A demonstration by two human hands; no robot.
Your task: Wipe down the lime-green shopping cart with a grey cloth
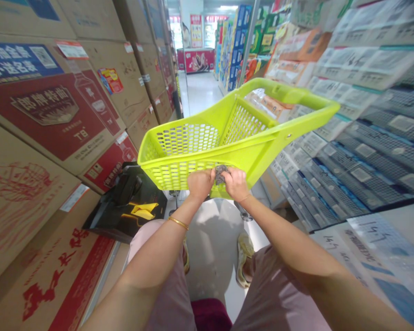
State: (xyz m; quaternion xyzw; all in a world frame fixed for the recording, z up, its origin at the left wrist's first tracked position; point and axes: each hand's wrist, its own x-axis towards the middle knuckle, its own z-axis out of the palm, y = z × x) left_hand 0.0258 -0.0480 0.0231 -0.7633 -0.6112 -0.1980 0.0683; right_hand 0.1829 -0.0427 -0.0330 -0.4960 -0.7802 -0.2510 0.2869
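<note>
A lime-green plastic shopping trolley basket with perforated walls stands in front of me in a shop aisle, its long handle rising to the right. Both my hands rest against the basket's near wall. My left hand, with a gold bangle on its wrist, and my right hand are closed together on a small grey crumpled cloth pressed to the basket.
Stacked cardboard cartons line the left side, and packed boxes on shelves the right. A black bag with yellow parts lies on the floor by the cartons. The white aisle floor runs ahead to a red display.
</note>
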